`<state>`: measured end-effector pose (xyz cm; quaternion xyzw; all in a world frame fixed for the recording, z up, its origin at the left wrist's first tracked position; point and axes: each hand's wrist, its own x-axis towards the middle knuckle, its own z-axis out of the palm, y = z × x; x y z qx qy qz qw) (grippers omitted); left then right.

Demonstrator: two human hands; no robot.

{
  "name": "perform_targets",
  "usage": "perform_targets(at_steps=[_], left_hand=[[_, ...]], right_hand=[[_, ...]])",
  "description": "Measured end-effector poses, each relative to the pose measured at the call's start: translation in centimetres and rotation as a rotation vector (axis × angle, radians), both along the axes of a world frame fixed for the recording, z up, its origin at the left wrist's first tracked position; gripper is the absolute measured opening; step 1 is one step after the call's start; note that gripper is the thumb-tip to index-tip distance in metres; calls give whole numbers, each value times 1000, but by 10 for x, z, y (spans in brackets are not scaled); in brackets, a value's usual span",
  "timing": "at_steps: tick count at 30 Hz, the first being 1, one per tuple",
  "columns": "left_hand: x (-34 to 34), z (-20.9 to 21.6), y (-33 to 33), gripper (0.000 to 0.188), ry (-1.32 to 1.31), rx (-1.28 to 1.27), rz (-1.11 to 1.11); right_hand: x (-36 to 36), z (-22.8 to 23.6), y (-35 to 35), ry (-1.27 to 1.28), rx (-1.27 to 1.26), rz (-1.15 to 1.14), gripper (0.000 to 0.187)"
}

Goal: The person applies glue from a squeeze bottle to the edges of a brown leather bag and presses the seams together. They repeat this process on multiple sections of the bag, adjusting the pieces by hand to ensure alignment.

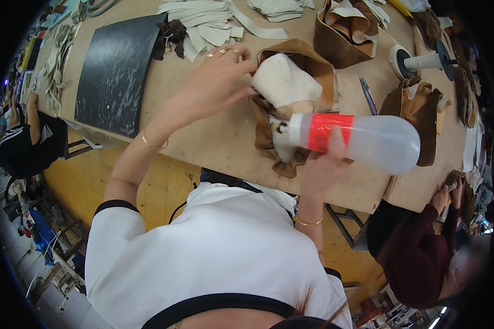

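Desk (219,143), near edge: right hand (326,159) is gripping bottle (385,143); left hand (222,79), thumb and fingers parted, is hovering at white-lined brown piece (287,80); work is seemingly standing unfinished.

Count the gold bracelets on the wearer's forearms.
2: one bracelet on the left forearm, behind the left hand; another on the right, behind the right hand holding the bottle. No others show there.

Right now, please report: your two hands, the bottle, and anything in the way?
Right hand gripping bottle, nearly level, its cap leftward. Left hand at left edge of white-and-brown piece, grip unclear. Bottle hides part of the view below.
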<state>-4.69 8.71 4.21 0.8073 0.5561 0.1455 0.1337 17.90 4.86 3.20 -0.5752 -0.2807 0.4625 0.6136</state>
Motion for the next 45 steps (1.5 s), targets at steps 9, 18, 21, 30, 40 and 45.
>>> perform_targets(at_steps=[9,18,21,30,40,45], left_hand=[[32,-26,44,21,132,38,-223],[2,-6,34,21,28,-178,-419],[12,-11,33,18,43,-130,-418],[12,-20,54,20,-257,-485,-291],[16,-43,11,19,-502,-334,-47],[14,-46,-6,18,-581,-347,25]], right_hand=[[-10,-10,-12,-574,196,369,35],[-8,-20,-5,-610,238,293,39],[-7,-19,-1,-652,232,249,41],[-24,-3,22,-423,290,283,42],[-25,-16,24,-568,336,252,38],[-27,-17,16,-518,273,259,36]])
